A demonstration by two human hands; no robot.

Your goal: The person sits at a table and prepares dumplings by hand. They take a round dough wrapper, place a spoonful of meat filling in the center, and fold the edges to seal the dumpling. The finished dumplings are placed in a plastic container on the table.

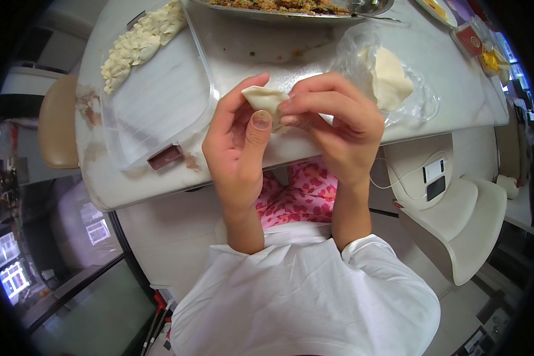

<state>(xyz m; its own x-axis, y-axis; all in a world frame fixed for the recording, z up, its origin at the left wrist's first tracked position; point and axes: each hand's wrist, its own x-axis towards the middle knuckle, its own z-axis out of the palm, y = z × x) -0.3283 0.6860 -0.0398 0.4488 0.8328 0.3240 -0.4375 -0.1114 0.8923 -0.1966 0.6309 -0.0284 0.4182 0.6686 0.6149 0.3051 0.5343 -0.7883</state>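
Between my two hands, above the table's near edge, is a partly folded dumpling. My left hand cradles it, with the thumb on its near side. The thumb and fingertips of my right hand pinch its right edge. Right of my hands, a stack of round dough wrappers lies in a clear plastic bag. To the left, a shallow translucent plastic tray holds rows of finished dumplings along its far left side. A metal bowl of minced filling stands beyond my hands, a spoon resting in it.
The marble-look table curves around in front of me. A plate and a red box are at the far right. A pale chair carries a power bank and a cable. A tan chair stands left.
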